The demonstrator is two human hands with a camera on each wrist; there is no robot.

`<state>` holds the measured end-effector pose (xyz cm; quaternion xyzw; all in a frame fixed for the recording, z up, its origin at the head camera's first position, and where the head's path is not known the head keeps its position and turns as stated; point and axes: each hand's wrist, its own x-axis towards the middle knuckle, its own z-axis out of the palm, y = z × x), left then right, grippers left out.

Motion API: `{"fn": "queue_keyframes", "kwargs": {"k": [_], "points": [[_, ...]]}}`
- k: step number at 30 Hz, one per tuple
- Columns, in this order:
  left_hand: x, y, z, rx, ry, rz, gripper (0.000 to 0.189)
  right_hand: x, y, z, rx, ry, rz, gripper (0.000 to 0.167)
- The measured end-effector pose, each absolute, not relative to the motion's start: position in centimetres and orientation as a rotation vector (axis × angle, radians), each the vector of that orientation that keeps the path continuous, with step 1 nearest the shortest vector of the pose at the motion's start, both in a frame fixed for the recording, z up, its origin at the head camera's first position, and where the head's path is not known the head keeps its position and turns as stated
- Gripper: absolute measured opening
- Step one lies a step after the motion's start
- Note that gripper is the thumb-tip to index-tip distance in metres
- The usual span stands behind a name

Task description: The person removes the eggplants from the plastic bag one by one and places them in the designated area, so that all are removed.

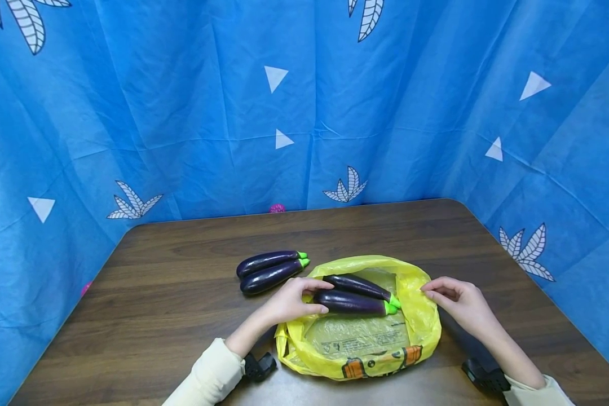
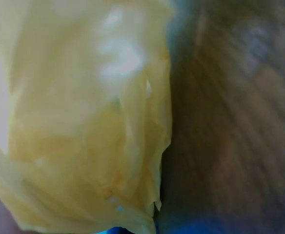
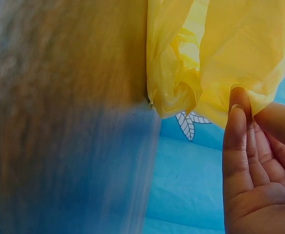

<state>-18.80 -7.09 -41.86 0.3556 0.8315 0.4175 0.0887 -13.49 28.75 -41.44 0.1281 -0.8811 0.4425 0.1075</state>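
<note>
Nearer eggplant inside yellow plastic bag, alongside second eggplant. Left hand holds the nearer one's blunt end, thumb opposite fingers. Right hand pinches bag's rim. Outside, left: eggplant pair on wooden surface.

Tons of room on the left of the table. Two eggplants block the way beside the yellow bag; inside, there's space in front of another pair.
</note>
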Motion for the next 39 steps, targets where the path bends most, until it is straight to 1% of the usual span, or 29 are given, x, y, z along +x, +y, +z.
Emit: {"fn": "queue_keyframes", "kwargs": {"k": [15, 27, 31, 34, 39], "points": [[-18.6, -7.4, -41.1, 1.019, 2.441, 1.437, 0.041, -13.5, 28.8, -41.5, 0.391, -2.585, 1.298, 0.010], [-18.5, -8.2, -40.2, 0.884, 2.330, 1.573, 0.040, -13.5, 28.7, -41.5, 0.397, -2.579, 1.295, 0.010], [-17.8, -8.4, -38.6, 0.842, 2.300, 1.606, 0.040, -13.5, 28.8, -41.5, 0.397, -2.582, 1.292, 0.010], [-17.9, -8.7, -38.3, 0.811, 2.294, 1.631, 0.039, -13.5, 28.8, -41.5, 0.399, -2.582, 1.294, 0.010], [-18.8, -9.4, -39.0, 0.803, 2.259, 1.699, 0.040, -13.5, 28.7, -41.4, 0.408, -2.576, 1.297, 0.010]]}}
